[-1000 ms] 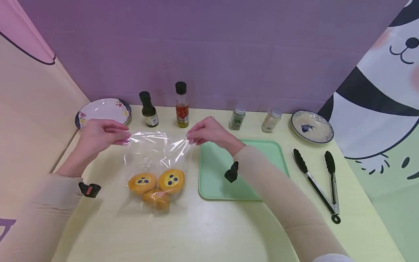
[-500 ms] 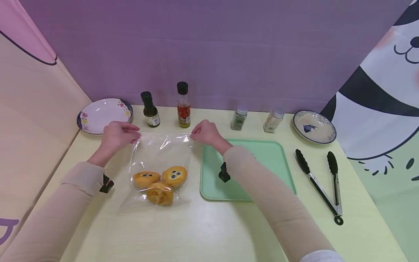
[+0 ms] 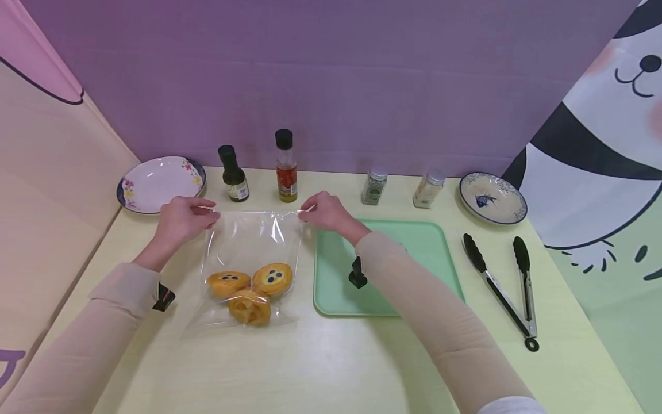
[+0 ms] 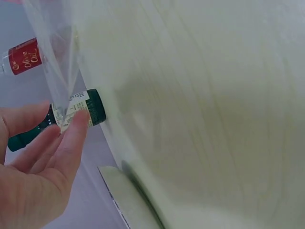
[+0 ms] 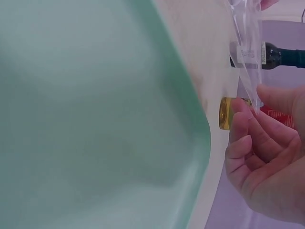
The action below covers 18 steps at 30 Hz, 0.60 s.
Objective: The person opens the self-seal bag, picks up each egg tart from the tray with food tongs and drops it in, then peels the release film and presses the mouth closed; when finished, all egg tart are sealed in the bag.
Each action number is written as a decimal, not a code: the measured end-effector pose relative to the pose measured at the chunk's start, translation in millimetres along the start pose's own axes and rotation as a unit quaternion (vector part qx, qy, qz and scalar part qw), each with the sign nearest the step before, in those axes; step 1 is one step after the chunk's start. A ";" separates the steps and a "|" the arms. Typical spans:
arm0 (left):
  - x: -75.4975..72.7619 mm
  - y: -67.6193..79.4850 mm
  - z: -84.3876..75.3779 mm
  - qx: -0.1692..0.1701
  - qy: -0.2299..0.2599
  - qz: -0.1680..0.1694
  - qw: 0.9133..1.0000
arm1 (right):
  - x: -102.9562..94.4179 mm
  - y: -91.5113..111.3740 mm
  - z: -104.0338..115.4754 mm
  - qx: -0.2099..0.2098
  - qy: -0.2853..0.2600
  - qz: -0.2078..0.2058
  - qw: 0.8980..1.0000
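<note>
A clear plastic bag (image 3: 243,241) hangs between both hands in the head view, with its lower end on the table. Inside it are two yellow-topped tarts with dark blue dots, the left tart (image 3: 228,283) and the right tart (image 3: 272,279), and a brown bread roll (image 3: 250,307) below them. My left hand (image 3: 184,223) pinches the bag's upper left corner between thumb and fingers. At the upper right corner, my right hand (image 3: 331,214) pinches the film. Both wrist views show the film's corner at the fingertips, by the left hand (image 4: 43,167) and the right hand (image 5: 267,157).
A green tray (image 3: 385,307) lies right of the bag, partly under the right forearm. Black-tipped tongs (image 3: 499,293) lie farther right. Along the back stand a flowered plate (image 3: 160,184), a dark bottle (image 3: 235,178), an olive oil bottle (image 3: 287,172), two shakers (image 3: 374,187) and a patterned dish (image 3: 493,198).
My left hand has moved right and slightly nearer, and my right hand has shifted slightly. The bag's upper edge is lower, and the roll's folded side now shows. The last half second brings little change.
</note>
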State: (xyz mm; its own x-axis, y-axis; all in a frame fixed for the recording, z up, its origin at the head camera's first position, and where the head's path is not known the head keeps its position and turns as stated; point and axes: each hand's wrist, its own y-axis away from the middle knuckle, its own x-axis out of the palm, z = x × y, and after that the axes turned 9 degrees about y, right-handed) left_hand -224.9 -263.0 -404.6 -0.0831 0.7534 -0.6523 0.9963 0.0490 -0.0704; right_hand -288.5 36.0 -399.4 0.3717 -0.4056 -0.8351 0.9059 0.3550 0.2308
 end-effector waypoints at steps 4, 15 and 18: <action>-1.6 2.1 1.2 0.025 -0.012 -0.008 1.000 | -7.4 9.5 -9.3 -0.014 0.007 -0.006 1.000; -24.3 38.4 14.0 0.084 -0.042 -0.052 0.994 | -40.8 77.4 -75.7 -0.091 0.085 -0.045 0.991; -31.1 51.5 19.1 0.096 -0.059 -0.071 0.991 | -47.8 103.8 -97.6 -0.092 0.113 -0.074 0.987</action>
